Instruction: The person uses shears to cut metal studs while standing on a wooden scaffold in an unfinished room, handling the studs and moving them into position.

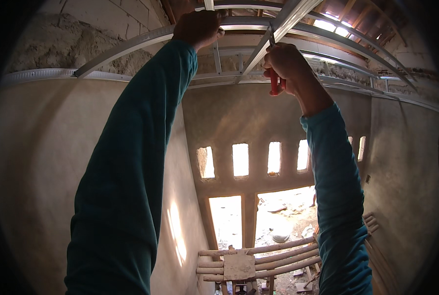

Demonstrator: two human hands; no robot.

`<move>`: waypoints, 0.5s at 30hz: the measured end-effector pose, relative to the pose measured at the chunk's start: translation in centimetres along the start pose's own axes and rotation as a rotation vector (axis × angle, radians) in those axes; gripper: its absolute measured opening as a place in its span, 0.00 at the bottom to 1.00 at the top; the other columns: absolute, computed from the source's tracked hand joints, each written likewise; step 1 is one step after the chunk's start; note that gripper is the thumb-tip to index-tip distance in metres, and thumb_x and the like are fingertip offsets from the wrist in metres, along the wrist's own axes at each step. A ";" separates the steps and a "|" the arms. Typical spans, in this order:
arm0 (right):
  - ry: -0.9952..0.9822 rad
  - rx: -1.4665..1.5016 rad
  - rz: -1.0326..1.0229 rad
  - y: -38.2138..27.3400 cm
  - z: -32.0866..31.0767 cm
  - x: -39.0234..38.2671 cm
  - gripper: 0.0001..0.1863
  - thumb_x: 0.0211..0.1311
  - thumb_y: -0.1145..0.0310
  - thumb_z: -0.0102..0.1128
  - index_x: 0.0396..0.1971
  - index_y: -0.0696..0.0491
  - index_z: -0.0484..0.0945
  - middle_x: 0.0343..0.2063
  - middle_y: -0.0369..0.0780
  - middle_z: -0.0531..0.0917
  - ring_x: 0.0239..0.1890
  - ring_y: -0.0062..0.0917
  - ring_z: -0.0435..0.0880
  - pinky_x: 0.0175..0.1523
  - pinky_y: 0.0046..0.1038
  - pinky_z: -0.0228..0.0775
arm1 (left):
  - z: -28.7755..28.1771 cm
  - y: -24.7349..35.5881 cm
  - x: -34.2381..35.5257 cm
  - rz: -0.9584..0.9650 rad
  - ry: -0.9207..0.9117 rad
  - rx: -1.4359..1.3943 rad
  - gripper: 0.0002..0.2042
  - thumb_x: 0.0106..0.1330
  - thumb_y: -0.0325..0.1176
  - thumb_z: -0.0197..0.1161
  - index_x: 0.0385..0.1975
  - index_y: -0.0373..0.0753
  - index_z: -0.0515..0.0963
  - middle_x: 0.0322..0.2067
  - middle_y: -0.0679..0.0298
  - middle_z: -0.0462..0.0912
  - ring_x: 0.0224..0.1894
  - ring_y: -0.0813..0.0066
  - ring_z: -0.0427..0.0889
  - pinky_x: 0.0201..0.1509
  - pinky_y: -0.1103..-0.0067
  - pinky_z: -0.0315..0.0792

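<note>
Metal ceiling frame above plaster walls, bright openings

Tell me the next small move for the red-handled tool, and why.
Probably squeeze the red-handled tool in the right hand: its tip appears to sit where the long metal bar meets the crossing bar, and the left hand seems to be holding the long metal bar.

- The left hand was at the long silver metal channel, left of the wide silver metal beam.
- The red-handled metal tool was in the right hand.
- A square brown board lay on round brown poles before the grey wall.
</note>
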State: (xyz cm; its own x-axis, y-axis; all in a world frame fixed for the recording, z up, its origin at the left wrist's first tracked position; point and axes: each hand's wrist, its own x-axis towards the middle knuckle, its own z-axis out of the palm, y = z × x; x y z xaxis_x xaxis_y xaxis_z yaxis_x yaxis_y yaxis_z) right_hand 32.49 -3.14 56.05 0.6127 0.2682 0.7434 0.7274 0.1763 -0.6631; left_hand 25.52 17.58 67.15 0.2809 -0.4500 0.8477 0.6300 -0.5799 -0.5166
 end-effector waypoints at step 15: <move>0.487 0.383 -0.299 9.3 -10.7 -1.0 0.25 0.61 0.66 0.74 0.55 0.59 0.75 0.32 0.41 0.80 0.18 0.20 0.78 0.19 0.22 0.69 | -0.8 0.2 0.4 -0.015 -0.089 -0.126 0.27 0.66 0.46 0.68 0.63 0.45 0.74 0.47 0.57 0.87 0.49 0.58 0.87 0.50 0.60 0.83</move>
State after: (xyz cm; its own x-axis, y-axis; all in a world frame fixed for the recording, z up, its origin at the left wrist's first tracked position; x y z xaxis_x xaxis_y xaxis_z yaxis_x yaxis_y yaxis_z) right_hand 41.95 -11.92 50.04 0.5372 -0.2845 0.7940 0.7813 0.5226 -0.3413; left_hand 25.16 16.72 67.26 0.3391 -0.3818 0.8598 0.5406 -0.6689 -0.5102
